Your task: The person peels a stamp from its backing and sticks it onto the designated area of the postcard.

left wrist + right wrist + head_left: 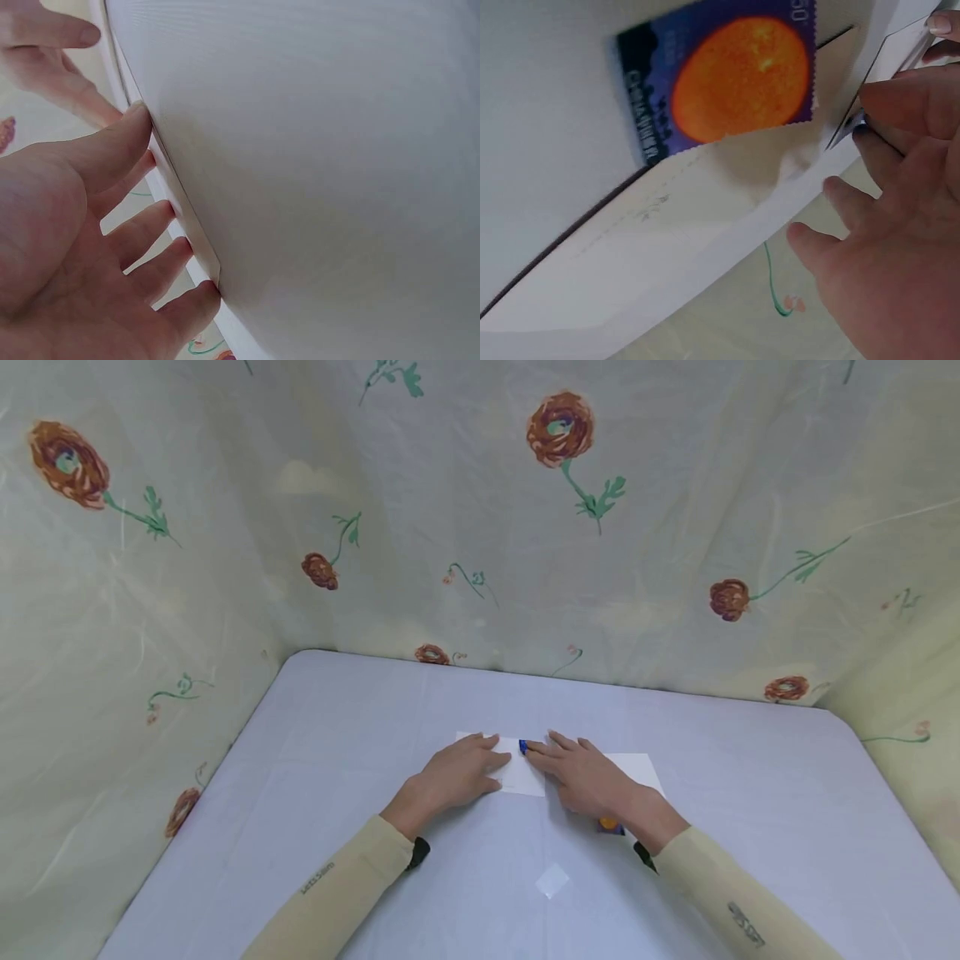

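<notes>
A white card or envelope (522, 779) lies flat on the table. My left hand (459, 768) rests on its left part with fingers spread; in the left wrist view, that hand's fingertips and thumb touch the white paper (191, 217). With its fingers extended, my right hand (588, 774) presses a small blue stamp (523, 747) at the card's upper right, mostly covered by the fingers. Beneath the right wrist, a second white card or envelope (636, 766) partly shows. A perforated stamp with an orange disc (742, 79) sits by its near edge.
A small whitish translucent square (552, 881) lies nearer on the white table (360, 710). Flower-printed curtains (465, 510) hang behind the table and at both sides. A dark band (417, 853) shows below the left sleeve.
</notes>
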`<state>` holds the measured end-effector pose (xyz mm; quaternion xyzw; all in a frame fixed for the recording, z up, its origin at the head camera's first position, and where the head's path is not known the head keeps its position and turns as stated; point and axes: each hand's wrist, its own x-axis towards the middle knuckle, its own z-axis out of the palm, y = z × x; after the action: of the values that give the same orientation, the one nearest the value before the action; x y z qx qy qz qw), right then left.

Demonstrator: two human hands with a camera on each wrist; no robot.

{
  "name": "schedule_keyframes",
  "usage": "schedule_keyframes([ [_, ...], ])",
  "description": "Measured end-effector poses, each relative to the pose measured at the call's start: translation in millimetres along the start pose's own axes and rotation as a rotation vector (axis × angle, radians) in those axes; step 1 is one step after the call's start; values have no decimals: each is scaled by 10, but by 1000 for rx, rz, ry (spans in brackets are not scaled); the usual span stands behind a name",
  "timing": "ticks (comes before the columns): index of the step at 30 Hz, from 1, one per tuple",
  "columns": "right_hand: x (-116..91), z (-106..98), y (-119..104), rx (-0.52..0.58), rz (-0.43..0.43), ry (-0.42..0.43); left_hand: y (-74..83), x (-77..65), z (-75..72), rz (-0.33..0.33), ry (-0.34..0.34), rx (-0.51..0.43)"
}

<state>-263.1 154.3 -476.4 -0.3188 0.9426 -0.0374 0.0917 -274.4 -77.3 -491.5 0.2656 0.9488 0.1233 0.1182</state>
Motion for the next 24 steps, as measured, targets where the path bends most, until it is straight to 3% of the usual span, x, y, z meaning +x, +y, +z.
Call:
schedule_keyframes([
  [24, 81, -7, 19, 62, 21, -9, -20, 11, 3, 10, -4, 25],
])
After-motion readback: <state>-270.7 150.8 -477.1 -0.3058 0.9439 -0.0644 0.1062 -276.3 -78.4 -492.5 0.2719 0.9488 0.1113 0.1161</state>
